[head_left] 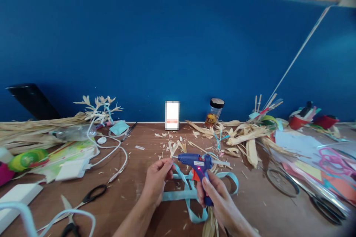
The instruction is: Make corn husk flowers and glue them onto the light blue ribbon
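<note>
My right hand [213,192] is closed around the handle of a blue hot glue gun [194,160] with an orange trigger and a lit red light. The gun's nozzle points left, close to the fingertips of my left hand [158,177]. Those fingers are pinched together at one end of a light-blue ribbon [178,195], which loops across the table below and behind the gun. Pale dried husk petals [177,147] show just above the left fingertips; whether they are also in the pinch I cannot tell. A clear glue stick [222,163] sticks out of the gun's back.
Scissors [72,213] lie at the left beside a white cable [126,155]. More scissors [319,200] are on the right. A lit phone [172,115] and a black-lidded jar [214,113] stand by the blue wall. Dried husks [251,137] and scraps litter the brown table.
</note>
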`<state>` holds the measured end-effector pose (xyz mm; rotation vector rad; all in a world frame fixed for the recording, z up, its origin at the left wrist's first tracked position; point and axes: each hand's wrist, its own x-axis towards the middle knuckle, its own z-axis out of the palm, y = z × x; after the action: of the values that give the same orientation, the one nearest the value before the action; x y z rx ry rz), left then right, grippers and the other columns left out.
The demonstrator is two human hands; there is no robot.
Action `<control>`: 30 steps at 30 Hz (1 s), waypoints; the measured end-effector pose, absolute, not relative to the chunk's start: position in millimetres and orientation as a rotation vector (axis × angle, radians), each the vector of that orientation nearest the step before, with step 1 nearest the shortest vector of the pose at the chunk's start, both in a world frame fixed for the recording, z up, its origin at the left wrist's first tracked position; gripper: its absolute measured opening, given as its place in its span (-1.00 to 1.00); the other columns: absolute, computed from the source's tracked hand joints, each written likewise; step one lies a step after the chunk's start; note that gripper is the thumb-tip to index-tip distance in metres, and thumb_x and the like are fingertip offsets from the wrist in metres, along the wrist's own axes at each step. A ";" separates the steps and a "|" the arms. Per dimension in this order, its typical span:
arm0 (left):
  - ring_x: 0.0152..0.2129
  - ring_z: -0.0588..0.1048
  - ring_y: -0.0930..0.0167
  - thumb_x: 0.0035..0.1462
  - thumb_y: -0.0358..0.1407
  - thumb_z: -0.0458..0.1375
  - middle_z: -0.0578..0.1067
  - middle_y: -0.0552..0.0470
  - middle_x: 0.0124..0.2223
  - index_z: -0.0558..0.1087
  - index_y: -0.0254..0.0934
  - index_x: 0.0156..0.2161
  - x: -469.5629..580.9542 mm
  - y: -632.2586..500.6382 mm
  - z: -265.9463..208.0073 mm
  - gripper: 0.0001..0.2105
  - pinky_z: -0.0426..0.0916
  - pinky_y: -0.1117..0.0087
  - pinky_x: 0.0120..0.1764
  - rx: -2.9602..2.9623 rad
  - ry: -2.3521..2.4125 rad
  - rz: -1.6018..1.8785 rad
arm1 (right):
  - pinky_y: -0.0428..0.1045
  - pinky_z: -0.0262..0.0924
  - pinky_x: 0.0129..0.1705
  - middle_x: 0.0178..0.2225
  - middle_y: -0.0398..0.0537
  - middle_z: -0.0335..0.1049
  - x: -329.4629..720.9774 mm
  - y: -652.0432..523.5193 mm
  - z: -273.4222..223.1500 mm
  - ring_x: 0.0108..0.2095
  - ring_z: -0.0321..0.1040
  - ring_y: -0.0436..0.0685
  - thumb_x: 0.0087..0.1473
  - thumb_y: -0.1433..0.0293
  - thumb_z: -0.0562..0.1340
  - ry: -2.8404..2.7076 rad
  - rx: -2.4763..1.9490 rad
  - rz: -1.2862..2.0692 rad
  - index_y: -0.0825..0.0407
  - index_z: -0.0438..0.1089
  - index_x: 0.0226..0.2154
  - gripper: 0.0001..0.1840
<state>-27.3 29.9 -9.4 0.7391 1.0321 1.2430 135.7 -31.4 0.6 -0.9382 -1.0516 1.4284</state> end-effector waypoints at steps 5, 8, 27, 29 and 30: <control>-0.71 0.23 0.62 -0.15 -0.21 0.22 0.39 0.10 -0.59 0.43 -0.37 -0.50 -27.5 30.6 -10.9 -0.78 0.14 0.57 -0.60 0.753 1.027 1.238 | -0.18 -0.05 -0.65 -0.65 -0.25 0.13 134.5 -30.3 -2.7 -0.67 0.03 -0.12 0.07 0.17 0.10 -1.021 -0.922 1.417 0.05 0.16 -0.47 -0.72; -0.71 0.23 0.62 -0.15 -0.21 0.22 0.39 0.09 -0.59 0.43 -0.38 -0.50 -27.3 30.1 -11.2 -0.79 0.13 0.58 -0.61 0.757 1.024 1.237 | -0.18 -0.05 -0.64 -0.65 -0.26 0.13 134.5 -30.0 -1.7 -0.68 0.02 -0.12 0.08 0.17 0.09 -1.036 -0.928 1.424 0.05 0.17 -0.45 -0.72; -0.71 0.23 0.62 -0.11 -0.22 0.20 0.38 0.11 -0.60 0.41 -0.37 -0.52 -29.1 31.2 -13.6 -0.80 0.12 0.58 -0.59 0.795 1.028 1.232 | -0.19 -0.06 -0.65 -0.65 -0.27 0.14 135.7 -29.5 -7.8 -0.68 0.02 -0.13 0.12 0.20 0.05 -1.038 -0.919 1.398 0.04 0.13 -0.48 -0.73; -0.71 0.22 0.63 -0.10 -0.22 0.20 0.38 0.12 -0.60 0.41 -0.37 -0.52 -29.1 31.2 -13.4 -0.80 0.12 0.58 -0.59 0.799 1.024 1.234 | -0.19 -0.07 -0.66 -0.65 -0.27 0.13 135.6 -29.0 -8.3 -0.68 0.01 -0.14 0.11 0.20 0.06 -1.032 -0.917 1.418 0.04 0.14 -0.46 -0.73; -0.71 0.23 0.63 -0.10 -0.22 0.19 0.38 0.12 -0.60 0.41 -0.36 -0.51 -29.1 31.2 -13.6 -0.80 0.11 0.58 -0.59 0.801 1.023 1.233 | -0.19 -0.07 -0.66 -0.65 -0.27 0.13 135.8 -28.9 -8.7 -0.68 0.01 -0.14 0.11 0.20 0.06 -1.033 -0.917 1.428 0.05 0.15 -0.45 -0.74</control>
<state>-29.1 31.2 -13.6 0.8007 1.0231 1.2330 135.8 -28.9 -8.7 -0.9166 -1.0327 1.4280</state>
